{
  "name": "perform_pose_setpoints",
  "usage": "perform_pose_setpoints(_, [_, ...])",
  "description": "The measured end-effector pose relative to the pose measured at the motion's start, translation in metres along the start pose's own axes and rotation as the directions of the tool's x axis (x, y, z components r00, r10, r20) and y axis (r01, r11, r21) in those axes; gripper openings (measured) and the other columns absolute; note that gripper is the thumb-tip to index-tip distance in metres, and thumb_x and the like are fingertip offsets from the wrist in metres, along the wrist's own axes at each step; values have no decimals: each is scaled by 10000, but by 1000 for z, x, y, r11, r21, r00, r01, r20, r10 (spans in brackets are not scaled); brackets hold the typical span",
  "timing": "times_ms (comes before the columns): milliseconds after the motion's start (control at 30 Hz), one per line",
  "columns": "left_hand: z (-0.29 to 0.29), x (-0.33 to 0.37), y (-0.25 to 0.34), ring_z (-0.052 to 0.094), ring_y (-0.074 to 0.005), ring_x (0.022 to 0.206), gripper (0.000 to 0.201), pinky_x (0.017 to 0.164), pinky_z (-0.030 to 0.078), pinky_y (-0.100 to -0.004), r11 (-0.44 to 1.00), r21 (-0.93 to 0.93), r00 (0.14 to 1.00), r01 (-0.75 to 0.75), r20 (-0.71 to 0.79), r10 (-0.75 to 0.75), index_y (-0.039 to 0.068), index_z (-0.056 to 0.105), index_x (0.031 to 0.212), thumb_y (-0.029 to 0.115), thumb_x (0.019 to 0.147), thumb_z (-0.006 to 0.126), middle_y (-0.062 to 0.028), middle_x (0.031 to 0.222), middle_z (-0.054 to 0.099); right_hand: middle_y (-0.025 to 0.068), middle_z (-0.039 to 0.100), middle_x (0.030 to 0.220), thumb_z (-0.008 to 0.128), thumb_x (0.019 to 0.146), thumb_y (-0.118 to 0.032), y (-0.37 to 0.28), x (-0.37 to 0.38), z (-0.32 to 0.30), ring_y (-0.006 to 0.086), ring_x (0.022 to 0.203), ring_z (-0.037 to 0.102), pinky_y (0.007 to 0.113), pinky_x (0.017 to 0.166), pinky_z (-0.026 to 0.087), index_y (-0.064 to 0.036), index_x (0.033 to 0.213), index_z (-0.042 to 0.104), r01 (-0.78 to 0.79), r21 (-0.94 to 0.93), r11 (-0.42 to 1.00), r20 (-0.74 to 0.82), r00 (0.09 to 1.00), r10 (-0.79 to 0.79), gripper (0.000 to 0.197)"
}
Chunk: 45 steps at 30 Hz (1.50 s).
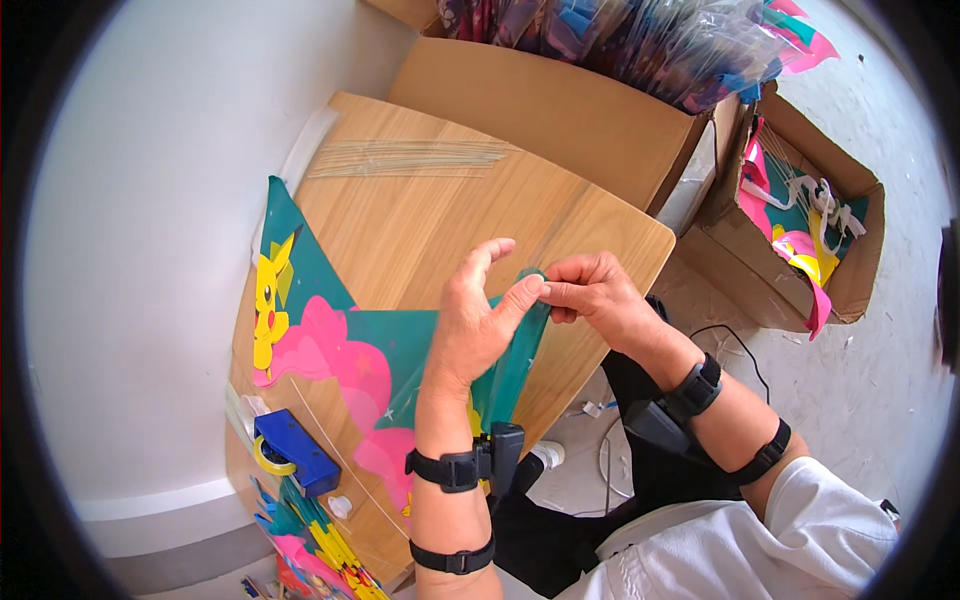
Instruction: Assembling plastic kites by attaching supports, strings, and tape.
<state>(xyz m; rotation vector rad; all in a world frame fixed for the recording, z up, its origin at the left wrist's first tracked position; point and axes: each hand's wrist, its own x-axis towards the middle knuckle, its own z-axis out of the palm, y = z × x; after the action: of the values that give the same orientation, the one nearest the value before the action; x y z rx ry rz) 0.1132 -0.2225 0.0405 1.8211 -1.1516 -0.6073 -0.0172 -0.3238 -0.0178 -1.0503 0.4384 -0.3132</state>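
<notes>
A green and pink kite sheet (388,343), with a yellow cartoon figure on its left wing, lies across the wooden table. My left hand (470,325) is over the sheet's right part. Its thumb presses on the green corner, the index finger is raised, and the other fingers are hidden. My right hand (602,296) pinches the same corner between thumb and forefinger, close to the left thumb tip. The corner is lifted and folded at the fingertips. Whether a small part sits inside the pinch I cannot tell.
Thin pale rods (405,158) lie at the table's far side. A blue tape dispenser (297,452) stands at the near left, above bundled kites (325,535). Cardboard boxes hold wrapped items (620,50) at the back and more kite pieces (800,225) at right.
</notes>
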Motion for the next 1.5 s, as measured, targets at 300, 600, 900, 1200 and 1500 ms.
perform_pose_setpoints(300, [-17, 14, 8, 512, -44, 677, 144, 622, 432, -200, 963, -144, 934, 229, 310, -176, 24, 612, 814, 101, 753, 717, 24, 745, 575, -17, 573, 654, 666, 859, -164, -8, -5, 0, 41, 572, 527, 177, 497, 404, -18, 835, 657, -36, 103, 994, 55, 998, 30, 148])
perform_pose_setpoints(600, [-19, 12, 20, 480, -35, 602, 147, 545, 391, -197, 953, -142, 938, 267, 263, -224, 28, 597, 681, 94, 728, 720, 36, 629, 543, -21, 577, 661, 661, 852, -115, -7, -6, 2, 47, 583, 535, 184, 517, 414, -32, 831, 646, 11, 95, 995, 45, 999, -15, 87])
perform_pose_setpoints(900, [-19, -11, 39, 575, -227, 559, 230, 519, 432, -336, 928, 307, 941, 212, 191, -278, 0, 553, 684, 158, 682, 720, -125, 581, 556, 41, 622, 816, 644, 870, -154, 0, 1, 4, 105, 734, 601, 220, 662, 498, -7, 891, 624, 69, 389, 919, -103, 994, -31, 150])
perform_pose_setpoints(1200, [92, -54, 45, 596, -379, 745, 153, 624, 482, -441, 676, 728, 991, 112, -131, -22, 0, 500, 864, 111, 803, 587, -179, 802, 574, -10, 525, 561, 652, 833, -152, 3, -27, 4, 65, 518, 458, 239, 449, 343, 7, 664, 629, -93, 285, 954, -210, 965, 156, 233])
perform_pose_setpoints(1500, [87, -115, 79, 497, -407, 1163, 411, 990, 395, -418, 972, 233, 987, 39, 142, -73, -88, 474, 1216, 20, 831, 566, -289, 1242, 499, -11, 550, 637, 569, 841, -108, 18, -37, -15, 65, 575, 470, 242, 487, 361, 33, 776, 637, -128, 45, 991, -267, 954, 136, 170])
